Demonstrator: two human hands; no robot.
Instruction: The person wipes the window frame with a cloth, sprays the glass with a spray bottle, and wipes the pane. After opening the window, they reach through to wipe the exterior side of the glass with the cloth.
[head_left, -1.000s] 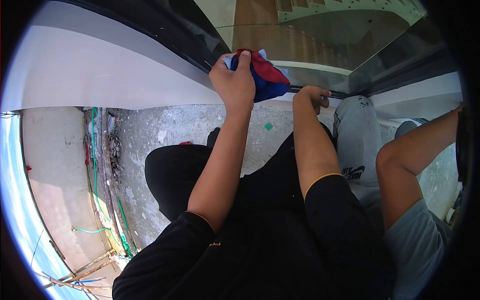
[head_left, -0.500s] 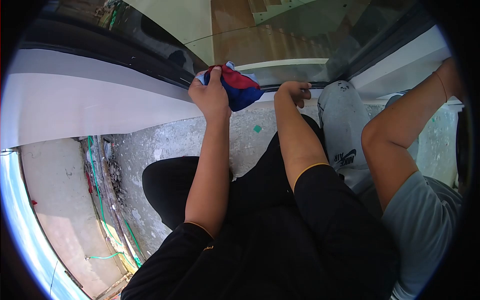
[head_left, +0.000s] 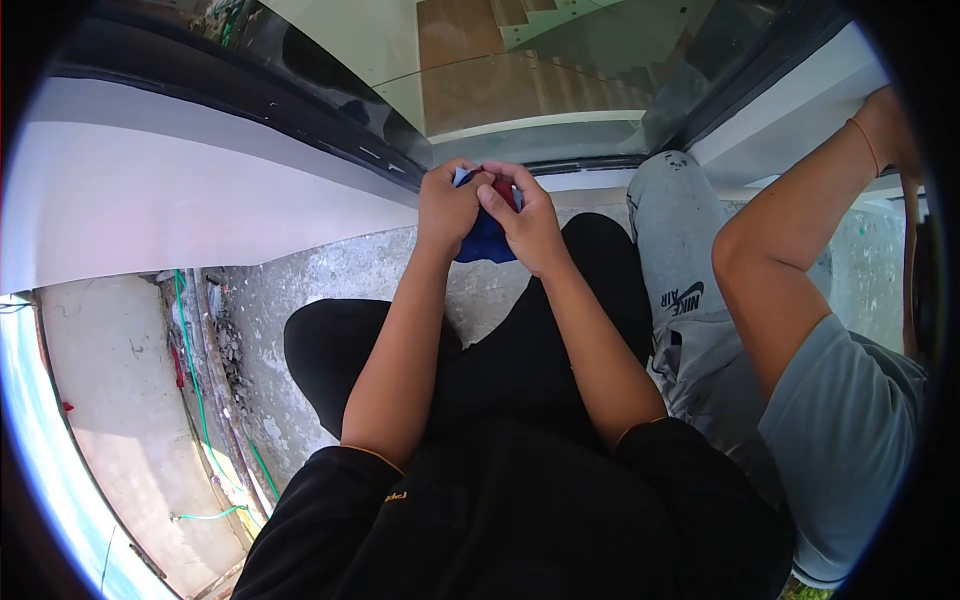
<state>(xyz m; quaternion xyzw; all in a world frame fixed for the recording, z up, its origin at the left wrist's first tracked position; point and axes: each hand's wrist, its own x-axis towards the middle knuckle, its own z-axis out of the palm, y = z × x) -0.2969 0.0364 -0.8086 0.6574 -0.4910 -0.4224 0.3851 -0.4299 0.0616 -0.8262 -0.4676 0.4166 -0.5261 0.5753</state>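
A blue and red cloth [head_left: 484, 240] with a pale blue edge is bunched between my two hands, just in front of the window's lower frame. My left hand [head_left: 447, 208] grips its left side, fingers closed round the fabric. From the right, my right hand [head_left: 528, 222] holds the same cloth, thumb pressed toward the left hand. Most of the red part is hidden behind the fingers. Beyond the hands stands a large glass pane [head_left: 540, 90] in a dark frame [head_left: 600, 163].
A co-worker in grey trousers [head_left: 680, 220] sits close on my right, one arm [head_left: 790, 250] raised toward the wall. White wall panel [head_left: 200, 190] runs along the left. Green hoses [head_left: 195, 370] and rubble [head_left: 228, 350] lie on the rough concrete floor [head_left: 285, 290] at left.
My right hand has come left from beside the window frame and taken hold of the cloth. The cloth is now bunched between both hands and slightly lower.
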